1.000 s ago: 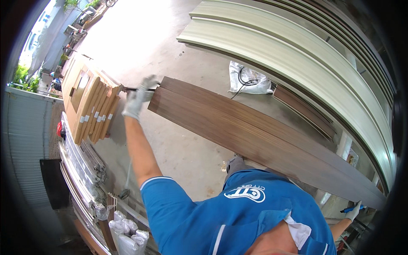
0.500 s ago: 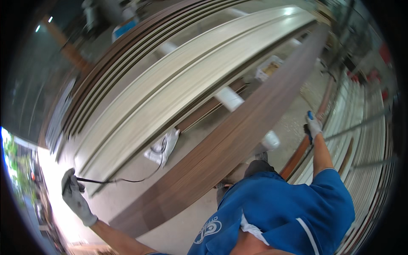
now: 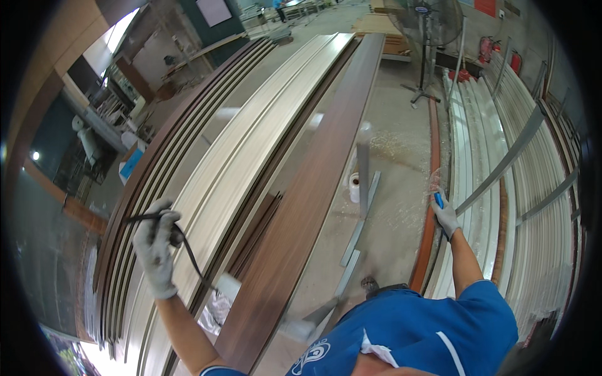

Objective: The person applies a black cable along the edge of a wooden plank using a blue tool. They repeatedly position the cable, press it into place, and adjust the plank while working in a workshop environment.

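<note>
My left hand (image 3: 155, 254), in a grey work glove, is raised over the left part of the pale boards. Its fingers are closed round a thin black strap (image 3: 191, 254), which trails down toward crumpled clear plastic (image 3: 216, 311) between the boards. Off to the right, my gloved right hand (image 3: 448, 218) is closed on a small blue object (image 3: 438, 200); its kind cannot be made out. Long pale wood-grain boards (image 3: 251, 128) lie in front of me. Closer in is a single long brown board (image 3: 313, 182), touched by neither hand.
Brown profiles (image 3: 166, 141) are stacked at the left. An orange-brown strip (image 3: 435, 138) runs along the floor on the right, beside white lengths (image 3: 480, 156) and metal posts (image 3: 517, 150). A large fan (image 3: 423, 25) stands at the far end, with fire extinguishers (image 3: 486, 49) nearby.
My view has turned and lifted, showing more of the far workshop. My left hand has come up and inward with the strap still held. The right hand keeps its blue object.
</note>
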A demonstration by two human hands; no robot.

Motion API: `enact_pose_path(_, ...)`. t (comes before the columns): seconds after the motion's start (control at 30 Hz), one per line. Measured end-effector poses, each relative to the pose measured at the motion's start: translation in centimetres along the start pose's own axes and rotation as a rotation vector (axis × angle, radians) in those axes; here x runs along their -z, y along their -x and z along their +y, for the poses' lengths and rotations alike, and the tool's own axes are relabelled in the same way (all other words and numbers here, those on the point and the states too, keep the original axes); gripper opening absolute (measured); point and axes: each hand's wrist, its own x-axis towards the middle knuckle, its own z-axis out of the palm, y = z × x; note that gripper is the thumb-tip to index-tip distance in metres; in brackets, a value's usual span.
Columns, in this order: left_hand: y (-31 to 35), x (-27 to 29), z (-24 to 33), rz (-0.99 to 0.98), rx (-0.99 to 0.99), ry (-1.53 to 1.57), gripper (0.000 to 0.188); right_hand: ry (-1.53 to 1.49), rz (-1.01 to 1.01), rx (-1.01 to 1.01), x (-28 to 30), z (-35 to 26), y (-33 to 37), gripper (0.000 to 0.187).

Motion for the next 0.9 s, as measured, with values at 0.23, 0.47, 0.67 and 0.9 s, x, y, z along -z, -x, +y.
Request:
enact_pose_path(0.23,-9.9,-17.4,-0.9,-0.15,0.044,0.155,0.018,-0.047,0.115,-0.132,8.6,2.8,-2.5,0.023)
enact_pose_path(0.47,-16.4,-28.4,-3.3,-0.282,-0.062,0.285,0.021,-0.039,0.18,-0.369,12.3,5.7,-1.1,0.025)
enact_pose_path(0.67,-23.5,-38.4,-2.7,-0.273,0.066,0.267,0.021,-0.057,0.23,-0.239,12.2,0.2,-9.8,0.024)
enact_pose_path(0.9,-32.8,-45.9,-5.0,-0.147,0.025,0.116,0.022,0.078,0.187,0.112,10.0,-17.5,-30.1,0.02)
